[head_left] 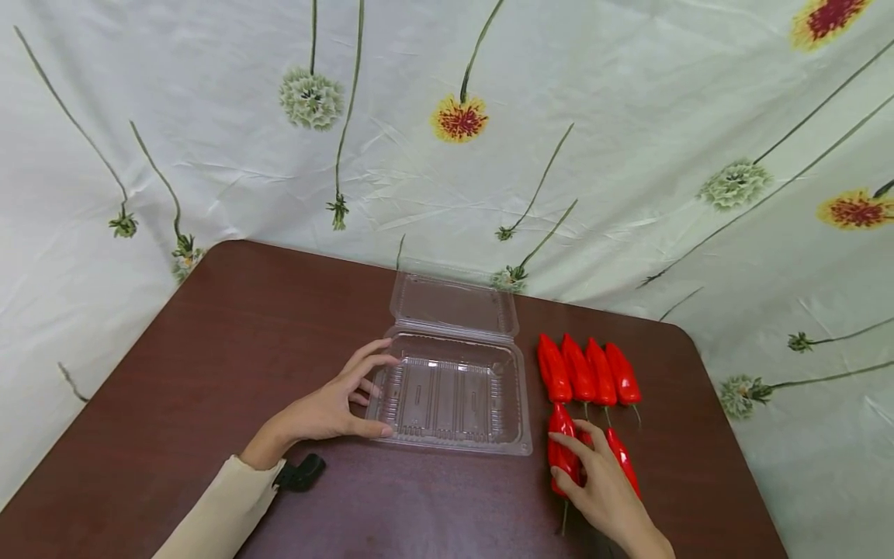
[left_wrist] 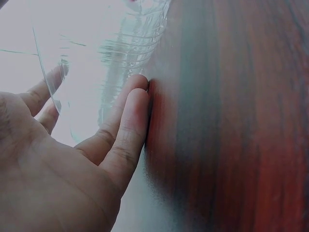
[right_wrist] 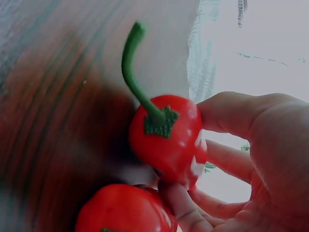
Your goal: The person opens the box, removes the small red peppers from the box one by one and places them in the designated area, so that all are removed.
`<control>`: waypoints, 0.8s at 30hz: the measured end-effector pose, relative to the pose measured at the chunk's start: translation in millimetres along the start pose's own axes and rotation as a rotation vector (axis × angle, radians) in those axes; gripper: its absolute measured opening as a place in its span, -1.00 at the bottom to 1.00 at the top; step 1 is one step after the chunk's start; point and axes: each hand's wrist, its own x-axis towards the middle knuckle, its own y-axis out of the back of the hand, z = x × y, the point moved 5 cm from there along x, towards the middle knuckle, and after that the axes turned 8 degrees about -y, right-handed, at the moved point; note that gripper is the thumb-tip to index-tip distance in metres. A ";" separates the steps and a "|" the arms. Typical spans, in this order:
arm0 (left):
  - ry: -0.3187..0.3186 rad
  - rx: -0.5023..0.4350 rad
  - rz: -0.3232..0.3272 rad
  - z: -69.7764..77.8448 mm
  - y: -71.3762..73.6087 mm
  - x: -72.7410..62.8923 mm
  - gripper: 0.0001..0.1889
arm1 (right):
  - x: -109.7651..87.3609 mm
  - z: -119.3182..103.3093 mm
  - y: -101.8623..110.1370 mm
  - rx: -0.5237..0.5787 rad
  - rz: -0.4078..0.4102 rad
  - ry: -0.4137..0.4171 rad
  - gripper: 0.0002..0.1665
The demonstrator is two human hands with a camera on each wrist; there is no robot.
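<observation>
A clear plastic clamshell container (head_left: 447,446) stands on the table, its lid (head_left: 454,303) folded back behind the base. At the container's left edge is my left hand (head_left: 335,404), fingers spread and fairly straight, with the thumb at the front corner and a finger reaching over the rim. In the left wrist view, fingertips (left_wrist: 137,96) lie along the container's ribbed side wall. My right hand (head_left: 601,481) pinches a glossy red pepper (head_left: 562,442) between thumb and fingers. Its green curved stem (right_wrist: 130,72) points away from the hand in the right wrist view.
Several red peppers (head_left: 597,373) lie side by side in a row to the right of the container. Another pepper (head_left: 621,458) lies beside my right hand, and one more is mostly covered by it. A flowered cloth (head_left: 419,171) hangs behind the brown table (head_left: 209,349).
</observation>
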 end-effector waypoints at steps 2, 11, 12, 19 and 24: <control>0.000 0.004 0.002 -0.4 0.4 -0.3 -0.06 | 0.1 -0.2 0.2 -0.014 0.005 0.003 -0.45; -0.005 0.013 -0.009 -2.7 -0.6 0.1 -0.06 | -3.1 0.2 0.5 -0.060 0.020 -0.005 -0.41; -0.004 0.013 -0.009 -2.8 -0.4 -0.3 -0.06 | -3.9 0.1 0.0 -0.066 0.019 -0.004 -0.40; -0.011 0.025 -0.002 0.3 0.6 -1.0 -0.06 | -8.6 -1.5 0.1 -0.056 -0.020 0.004 -0.38; -0.014 0.033 0.008 5.1 1.7 -3.3 -0.07 | -9.5 -3.3 2.1 -0.046 0.016 0.064 -0.35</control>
